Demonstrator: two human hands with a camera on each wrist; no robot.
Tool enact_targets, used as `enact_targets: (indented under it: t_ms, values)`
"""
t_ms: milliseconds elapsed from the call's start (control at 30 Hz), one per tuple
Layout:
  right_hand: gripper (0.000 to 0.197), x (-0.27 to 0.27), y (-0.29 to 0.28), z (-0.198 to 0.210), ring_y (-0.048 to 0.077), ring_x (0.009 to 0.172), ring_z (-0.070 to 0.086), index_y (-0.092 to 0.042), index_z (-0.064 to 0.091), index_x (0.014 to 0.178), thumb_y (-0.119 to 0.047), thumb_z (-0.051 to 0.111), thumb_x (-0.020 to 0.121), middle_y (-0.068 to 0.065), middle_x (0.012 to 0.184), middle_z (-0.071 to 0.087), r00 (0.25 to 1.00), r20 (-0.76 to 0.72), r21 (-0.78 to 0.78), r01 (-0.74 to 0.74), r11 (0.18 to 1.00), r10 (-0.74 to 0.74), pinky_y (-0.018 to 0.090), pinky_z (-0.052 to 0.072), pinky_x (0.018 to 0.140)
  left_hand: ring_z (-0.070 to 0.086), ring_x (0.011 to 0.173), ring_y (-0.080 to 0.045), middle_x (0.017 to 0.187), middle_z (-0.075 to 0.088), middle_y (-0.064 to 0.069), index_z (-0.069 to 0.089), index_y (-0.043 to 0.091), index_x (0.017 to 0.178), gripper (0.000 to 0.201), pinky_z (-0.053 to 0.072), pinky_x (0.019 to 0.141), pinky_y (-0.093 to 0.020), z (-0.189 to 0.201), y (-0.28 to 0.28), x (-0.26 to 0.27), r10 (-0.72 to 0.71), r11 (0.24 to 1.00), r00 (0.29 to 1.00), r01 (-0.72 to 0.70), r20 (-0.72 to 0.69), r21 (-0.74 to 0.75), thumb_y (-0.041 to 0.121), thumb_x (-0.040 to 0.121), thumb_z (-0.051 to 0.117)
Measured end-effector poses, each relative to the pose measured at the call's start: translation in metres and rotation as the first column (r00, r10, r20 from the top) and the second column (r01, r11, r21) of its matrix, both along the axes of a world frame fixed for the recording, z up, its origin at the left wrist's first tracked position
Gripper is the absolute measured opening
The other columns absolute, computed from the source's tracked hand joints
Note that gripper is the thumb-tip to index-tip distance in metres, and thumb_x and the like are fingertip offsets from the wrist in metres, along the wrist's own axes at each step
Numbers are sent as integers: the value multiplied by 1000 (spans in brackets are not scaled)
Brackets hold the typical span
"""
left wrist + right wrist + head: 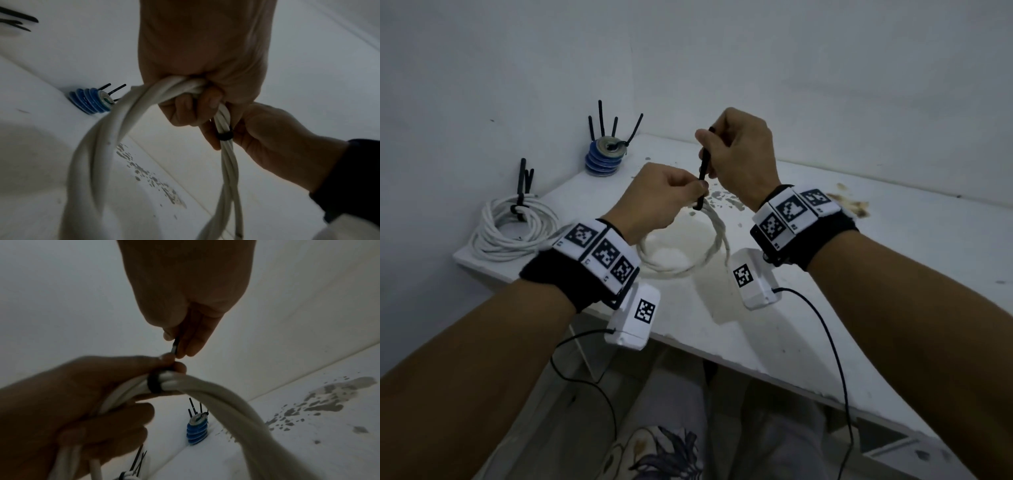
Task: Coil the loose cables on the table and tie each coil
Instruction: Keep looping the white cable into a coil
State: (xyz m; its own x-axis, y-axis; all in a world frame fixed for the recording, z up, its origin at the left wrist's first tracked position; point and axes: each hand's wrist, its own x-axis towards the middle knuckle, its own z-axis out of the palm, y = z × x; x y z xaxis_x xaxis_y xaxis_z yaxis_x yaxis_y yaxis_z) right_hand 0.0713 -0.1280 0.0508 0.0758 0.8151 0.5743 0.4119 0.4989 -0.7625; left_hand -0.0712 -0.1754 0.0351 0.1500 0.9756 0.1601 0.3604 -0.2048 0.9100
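Note:
A white cable coil [688, 253] hangs over the table, and my left hand [681, 192] grips its bunched strands at the top. A black tie [703, 171] loops round those strands just beside my left fingers. My right hand [710, 147] pinches the tie's tail above the loop and holds it upright. In the left wrist view the tie loop [225, 135] sits snug on the cable [115, 129] below my curled fingers [195, 105]. The right wrist view shows the loop [155, 384] round the strands and the tail [174, 345] between my right fingertips [185, 344].
Another white coil [513, 233] lies at the table's left end, bound with black ties. A stack of blue coils [604, 157] with black tie tails stands in the back corner by the wall. The white table [825, 308] has chipped, stained patches behind my hands.

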Motion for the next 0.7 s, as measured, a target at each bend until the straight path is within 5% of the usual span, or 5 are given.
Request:
enact_targets:
  t_ms: [133,300,400,533,700]
  values:
    - [28,-15,16,-13,28,60,67,-12,53,62,-17,70,83,12,63,67,991,67,-78,124,989,-119,43,58,59,30,32,-4,35,48,13,77,6,83,22,27,39,-14,-4,-9,-13,66,997,997,-64,-36,49,25,92,68]
    - [33,-54,22,-15,24,57,66,-14,51,57,-17,73,82,5,56,62,986,86,-190,156,969,-141,32,56,55,42,32,2,64,71,-6,76,-2,83,23,30,39,-5,-1,-19,-37,118,993,992,-119,53,25,16,93,66]
    - [26,-74,15,-8,22,49,64,-5,58,77,-23,66,94,12,63,67,992,-116,-311,-90,946,56,30,52,46,30,33,-5,49,64,3,75,4,83,21,27,38,-18,7,-10,-69,256,967,953,-252,164,-48,22,92,68]
    - [47,-91,2,-14,29,73,73,-4,61,105,-48,44,102,20,90,74,913,-88,-581,-371,724,398,40,60,64,27,33,-11,78,71,-18,68,2,84,18,22,39,-19,6,10,-125,479,877,711,-411,515,-249,18,92,66]
    - [25,-127,-3,-46,25,62,69,8,63,114,-11,54,101,25,88,69,853,-264,-617,-508,601,450,32,62,63,37,37,-8,73,69,-10,65,5,81,29,29,36,-17,-12,28,-176,607,794,615,-496,503,-351,29,96,62]
